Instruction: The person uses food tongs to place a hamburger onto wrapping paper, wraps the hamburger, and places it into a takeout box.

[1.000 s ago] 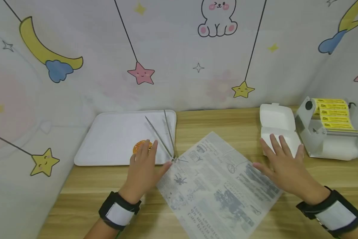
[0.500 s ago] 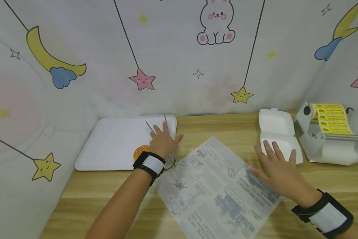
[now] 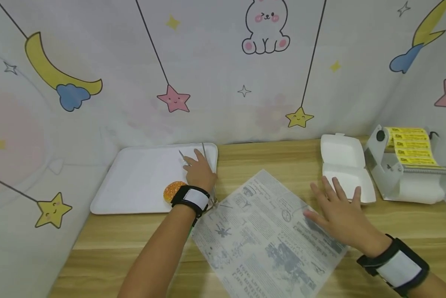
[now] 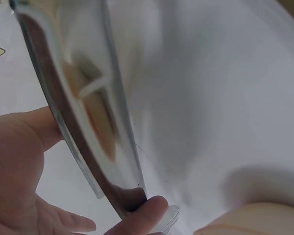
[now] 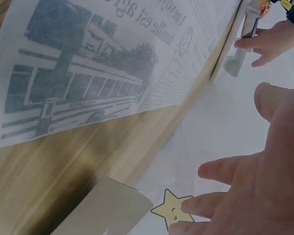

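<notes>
At the right side of the white tray (image 3: 133, 182), my left hand (image 3: 200, 174) grips a pair of metal tongs (image 3: 204, 150). In the left wrist view, the tongs (image 4: 95, 112) run between the thumb and fingers. A sesame-topped bun (image 3: 172, 191) lies on the tray beside the left wrist, partly hidden by the strap. My right hand (image 3: 342, 219) has its fingers spread over the right corner of the printed wrapping paper (image 3: 263, 231), fingertips near the white foam clamshell box (image 3: 345, 174), which stands open. In the right wrist view, the hand (image 5: 250, 181) holds nothing.
To the far right stands a label dispenser (image 3: 413, 165) with a roll of yellow stickers (image 3: 411, 145). A white curtain (image 3: 223, 82) printed with stars and a rabbit backs the wooden table (image 3: 260, 155).
My left hand has moved forward from the tray's near edge onto the tongs, and its fingers have closed around them. The right hand has shifted slightly left, fingers still spread.
</notes>
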Available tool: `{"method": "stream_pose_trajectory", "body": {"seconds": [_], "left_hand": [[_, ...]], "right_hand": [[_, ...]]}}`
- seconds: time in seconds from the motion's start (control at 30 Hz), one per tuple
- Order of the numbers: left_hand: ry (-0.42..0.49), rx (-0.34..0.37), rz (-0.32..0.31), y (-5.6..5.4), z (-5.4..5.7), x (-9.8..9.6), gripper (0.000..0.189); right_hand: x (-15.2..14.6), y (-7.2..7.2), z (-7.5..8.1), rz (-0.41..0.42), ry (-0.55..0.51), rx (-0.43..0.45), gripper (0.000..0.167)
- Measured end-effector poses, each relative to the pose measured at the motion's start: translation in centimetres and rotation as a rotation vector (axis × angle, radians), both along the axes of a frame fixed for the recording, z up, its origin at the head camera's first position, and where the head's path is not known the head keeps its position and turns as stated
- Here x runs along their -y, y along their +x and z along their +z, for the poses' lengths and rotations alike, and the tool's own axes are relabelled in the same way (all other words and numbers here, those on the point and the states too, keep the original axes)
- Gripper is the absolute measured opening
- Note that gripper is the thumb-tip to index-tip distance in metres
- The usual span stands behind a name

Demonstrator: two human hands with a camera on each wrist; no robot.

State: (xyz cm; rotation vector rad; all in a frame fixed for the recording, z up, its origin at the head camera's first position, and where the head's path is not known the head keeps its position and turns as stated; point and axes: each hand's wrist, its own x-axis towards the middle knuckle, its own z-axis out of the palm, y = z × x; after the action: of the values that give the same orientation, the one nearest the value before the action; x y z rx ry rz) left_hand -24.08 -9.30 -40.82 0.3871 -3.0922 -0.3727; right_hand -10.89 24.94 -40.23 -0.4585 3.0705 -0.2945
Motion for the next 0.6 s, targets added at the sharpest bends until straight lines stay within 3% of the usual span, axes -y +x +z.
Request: {"method": "stream_pose_trajectory", "body": {"seconds": [0.17, 0.33, 0.6], "left_hand": [[0.048, 0.004, 0.002, 0.4, 0.7, 0.9, 0.097], [0.102, -0.053, -0.030, 0.8, 0.6, 2.1, 0.087], [0.305, -0.225, -0.176, 2.0, 1.5, 3.0, 0.070]], "right_hand": [[0.2, 0.0, 0.0, 0.012, -0.002, -0.019, 0.083], [0.5, 0.0, 0.0, 0.011, 0.005, -0.023, 0.083], [1.0, -0.3, 0.3, -0.027, -0.006, -0.028, 0.080]]}}
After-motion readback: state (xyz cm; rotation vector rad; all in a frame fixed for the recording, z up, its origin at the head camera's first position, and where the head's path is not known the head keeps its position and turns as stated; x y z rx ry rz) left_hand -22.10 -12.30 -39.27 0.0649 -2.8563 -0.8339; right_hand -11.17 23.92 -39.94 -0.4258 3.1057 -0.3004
